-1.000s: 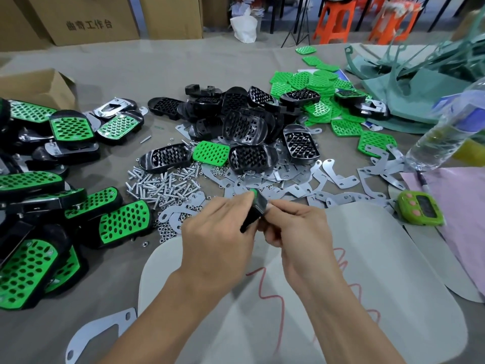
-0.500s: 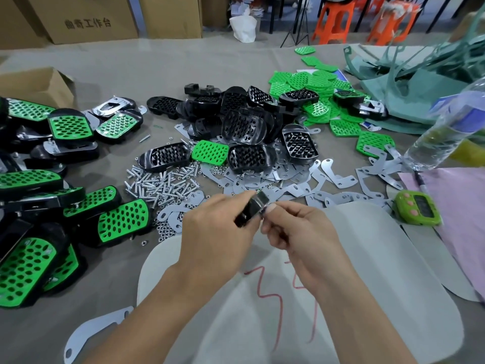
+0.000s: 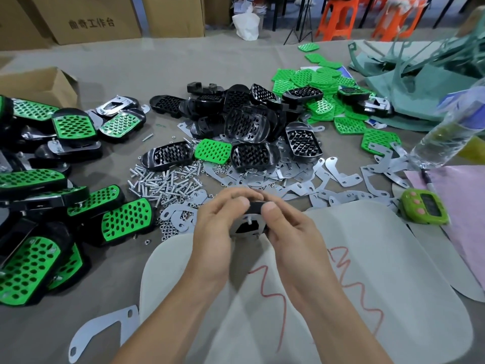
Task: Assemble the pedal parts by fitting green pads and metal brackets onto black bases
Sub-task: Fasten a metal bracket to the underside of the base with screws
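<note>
At the centre of the frame, the left hand [image 3: 215,232] and right hand [image 3: 291,232] gripped one black pedal base [image 3: 256,206] from either side, fingers curled round its edges, its metal bracket [image 3: 259,222] facing the camera. Loose black bases [image 3: 246,122] lay heaped above centre, green pads [image 3: 315,80] at upper right, and screws [image 3: 162,182] just left of the hands.

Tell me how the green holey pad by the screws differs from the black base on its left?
The bright green plastic pad is thin and flat; the black plastic base is thicker, like a shallow tray. The pad is shorter with straighter edges; the base is longer with rounded ends. Both lie loose on the table.
</note>
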Demonstrator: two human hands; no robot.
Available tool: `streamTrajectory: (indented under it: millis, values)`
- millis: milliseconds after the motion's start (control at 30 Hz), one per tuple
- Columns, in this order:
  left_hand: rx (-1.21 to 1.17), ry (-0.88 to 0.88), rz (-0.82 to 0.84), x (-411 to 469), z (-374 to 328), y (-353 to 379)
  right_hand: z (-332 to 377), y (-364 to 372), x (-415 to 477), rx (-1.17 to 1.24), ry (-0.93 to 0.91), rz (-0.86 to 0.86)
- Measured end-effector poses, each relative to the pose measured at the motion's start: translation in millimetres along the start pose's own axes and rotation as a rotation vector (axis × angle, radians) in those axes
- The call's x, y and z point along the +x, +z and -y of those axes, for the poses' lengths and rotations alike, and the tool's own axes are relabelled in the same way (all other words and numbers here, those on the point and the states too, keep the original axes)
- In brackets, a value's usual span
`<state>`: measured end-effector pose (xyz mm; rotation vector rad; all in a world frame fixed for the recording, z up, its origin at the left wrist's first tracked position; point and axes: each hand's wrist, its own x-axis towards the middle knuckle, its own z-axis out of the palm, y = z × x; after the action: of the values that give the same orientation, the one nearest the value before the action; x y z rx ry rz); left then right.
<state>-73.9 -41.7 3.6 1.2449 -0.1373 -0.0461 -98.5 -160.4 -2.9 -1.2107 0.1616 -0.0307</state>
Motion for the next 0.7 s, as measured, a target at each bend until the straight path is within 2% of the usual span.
streamTrajectory:
  millis: [100,267,433,533,600,700]
  values:
    - [0.131,0.036,-0.039,2,7,-1,-5,4,-2,-0.091,-0.088,-0.032]
    - [0.111,-0.010,-0.060,5,8,-9,-7,4,2,-0.288,-0.216,-0.103]
    - [0.136,0.058,-0.073,6,5,-12,-11,4,6,-0.507,-0.376,-0.138]
    - [0.196,0.091,-0.144,8,4,-11,-5,-1,14,-0.599,-0.325,0.003]
    - [0.182,0.004,-0.205,12,0,-10,-1,-1,16,-0.605,-0.230,0.091]
    - [0.164,-0.115,-0.164,13,-2,-14,2,2,16,-0.447,-0.151,0.014]
